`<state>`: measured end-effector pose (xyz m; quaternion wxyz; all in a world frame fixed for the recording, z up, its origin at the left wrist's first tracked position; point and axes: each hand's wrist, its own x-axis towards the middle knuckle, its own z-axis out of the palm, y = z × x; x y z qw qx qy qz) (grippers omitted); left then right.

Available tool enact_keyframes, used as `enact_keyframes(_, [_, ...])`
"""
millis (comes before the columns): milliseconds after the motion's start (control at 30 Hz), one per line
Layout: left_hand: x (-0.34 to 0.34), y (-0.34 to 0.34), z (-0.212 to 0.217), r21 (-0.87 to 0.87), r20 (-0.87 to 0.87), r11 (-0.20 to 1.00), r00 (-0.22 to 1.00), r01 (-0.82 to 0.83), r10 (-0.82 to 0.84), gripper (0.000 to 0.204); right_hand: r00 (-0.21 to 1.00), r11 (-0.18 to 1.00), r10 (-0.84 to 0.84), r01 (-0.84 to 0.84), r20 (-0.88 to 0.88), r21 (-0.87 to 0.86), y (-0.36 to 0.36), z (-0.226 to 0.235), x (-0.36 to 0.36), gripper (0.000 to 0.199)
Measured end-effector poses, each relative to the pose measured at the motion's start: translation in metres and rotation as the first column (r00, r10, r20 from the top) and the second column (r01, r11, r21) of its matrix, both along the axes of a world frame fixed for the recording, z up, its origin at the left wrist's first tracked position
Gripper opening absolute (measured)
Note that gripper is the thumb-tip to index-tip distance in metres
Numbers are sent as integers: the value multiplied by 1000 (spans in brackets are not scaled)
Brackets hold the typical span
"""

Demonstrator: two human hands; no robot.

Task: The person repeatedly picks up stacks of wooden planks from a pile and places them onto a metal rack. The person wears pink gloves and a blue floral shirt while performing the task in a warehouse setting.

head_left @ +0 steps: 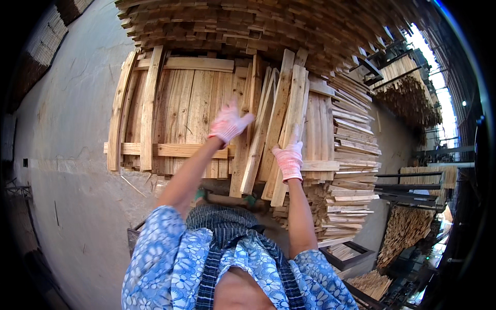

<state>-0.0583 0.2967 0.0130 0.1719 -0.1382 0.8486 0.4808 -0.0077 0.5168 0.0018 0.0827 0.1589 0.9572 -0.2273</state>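
Observation:
Both my hands wear pink-and-white knit gloves. My left hand (230, 123) is raised over the stacked boards (188, 106), its fingers apart and a little blurred, with nothing in it. A narrow loose board (253, 98) stands just right of its fingers. My right hand (289, 159) grips the near part of a pale wooden plank (297, 95) that slants away from me. Beside that plank, on its left, lie more loose planks (276, 111) at a slant. Under the right palm the fingers are partly hidden.
Upright battens (151, 108) and a cross batten (181, 150) lie over the boards at left. A tall pile of timber (248, 26) rises at the far side. Stacked board ends (354, 155) stand at right, near a dark metal frame (349, 256). Concrete floor (67, 119) extends left.

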Motion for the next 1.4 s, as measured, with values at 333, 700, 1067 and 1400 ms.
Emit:
enact_keyframes(333, [-13,41,-48,-15,-45,992,991,-128,127,86,989,865,128,-145,-68,-480,98,8,-10,105])
enact_keyframes(700, [-22,45,-92,-480,-191,864,979,-152,66,38,999,939,15,1,45,-343,125,-24,-22,108])
enact_keyframes(1067, [-1,-203,-83,384,-211,885,909,-263,361,36,1000,502,8,-11,-8,-865,89,63,23,97])
enact_keyframes(1400, [13,-194,-58,-501,-378,805,917,-316,125,56,942,731,335,-280,-30,-622,-208,36,-56,103])
